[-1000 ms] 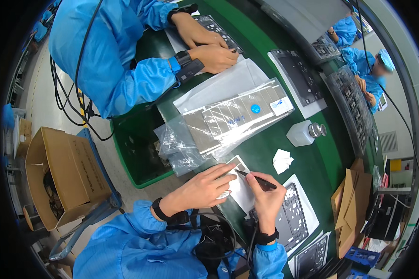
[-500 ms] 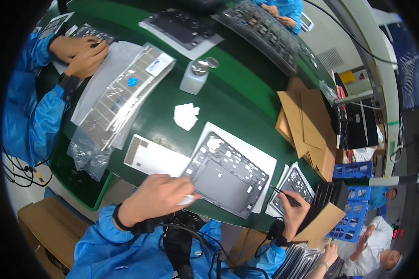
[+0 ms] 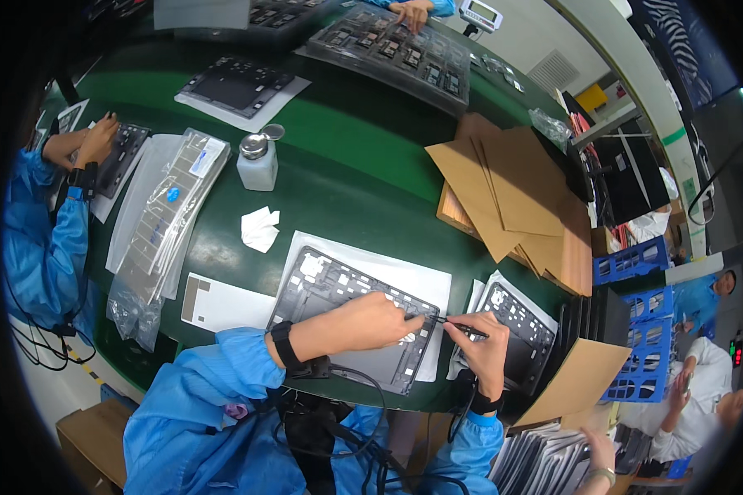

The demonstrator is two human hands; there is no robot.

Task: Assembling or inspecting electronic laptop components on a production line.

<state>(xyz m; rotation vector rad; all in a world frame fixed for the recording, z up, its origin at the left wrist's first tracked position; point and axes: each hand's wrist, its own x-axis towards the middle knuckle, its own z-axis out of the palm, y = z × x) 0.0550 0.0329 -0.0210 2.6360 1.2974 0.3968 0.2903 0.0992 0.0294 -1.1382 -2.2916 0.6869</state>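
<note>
A dark grey tablet housing (image 3: 338, 285) dotted with small white pads lies on white sheets before me. My left hand (image 3: 371, 323) reaches across it, fingers curled together over its right edge; what they pinch, if anything, is too small to make out. Black tweezers (image 3: 464, 327) are gripped in my right hand (image 3: 485, 346), their tips meeting my left fingertips at that edge. My left hand and forearm hide the housing's middle. To the right, beside my right hand, a second similar housing (image 3: 520, 330) rests on white sheets.
Left of the housing lies a white adhesive sheet (image 3: 227, 304); beyond are white wipes (image 3: 260, 229) and a dispenser bottle (image 3: 257, 167). Bagged strips (image 3: 169, 219) lie farther left, near a co-worker's hands (image 3: 91, 144). Brown cardboard (image 3: 512, 198) is stacked right, with black dividers (image 3: 586, 330) nearer.
My left hand has moved right across the housing to its right edge. The tweezers in my right hand now meet it there. The view has shifted, and the left co-worker's hands have moved.
</note>
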